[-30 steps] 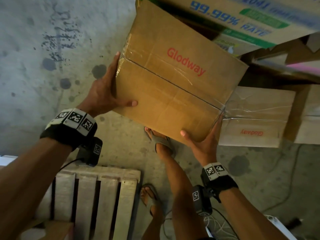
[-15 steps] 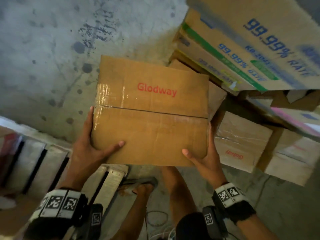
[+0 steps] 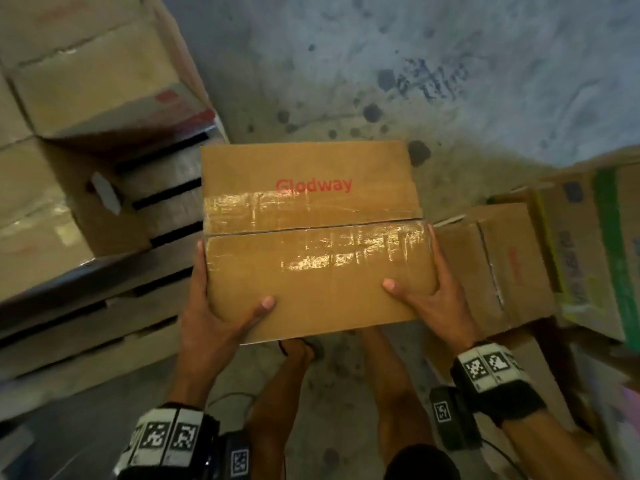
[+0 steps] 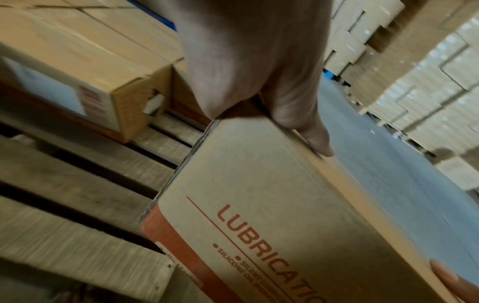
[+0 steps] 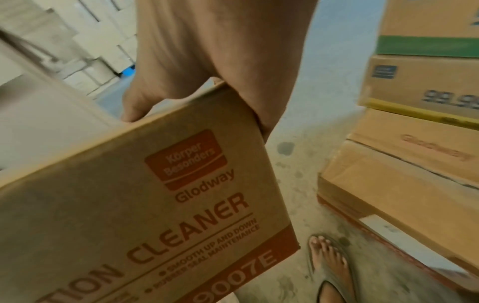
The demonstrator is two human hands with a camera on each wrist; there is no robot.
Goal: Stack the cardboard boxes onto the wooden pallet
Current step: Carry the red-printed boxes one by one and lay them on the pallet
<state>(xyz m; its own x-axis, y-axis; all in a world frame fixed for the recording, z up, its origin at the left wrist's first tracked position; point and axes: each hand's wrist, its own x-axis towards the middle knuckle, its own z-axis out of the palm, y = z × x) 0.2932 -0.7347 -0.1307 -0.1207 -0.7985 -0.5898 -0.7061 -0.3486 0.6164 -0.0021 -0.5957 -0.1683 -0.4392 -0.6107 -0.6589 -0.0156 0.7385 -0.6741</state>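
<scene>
I carry a taped brown Glodway cardboard box (image 3: 311, 237) in the air between both hands. My left hand (image 3: 214, 306) grips its near left corner, thumb across the top and fingers along the side. My right hand (image 3: 433, 299) grips the near right corner the same way. The box's printed side (image 4: 285, 215) shows in the left wrist view, its other side (image 5: 155, 194) in the right wrist view. The wooden pallet (image 3: 162, 202) lies to the left, its slats (image 4: 77, 174) just beside the box. Cardboard boxes (image 3: 86, 81) stand on the pallet's far part.
A pile of cardboard boxes (image 3: 512, 265) sits on the floor at the right, with green-striped cartons (image 5: 425, 47) above it. Stained concrete floor (image 3: 381, 64) stretches ahead. My sandalled foot (image 5: 329, 266) stands beneath the box. Tall stacks of cartons (image 4: 414, 82) line the background.
I have turned left with the box: the pallet and its boxes now fill the left of the view, and the pile it came from has slid to the right. Both hands keep their grip.
</scene>
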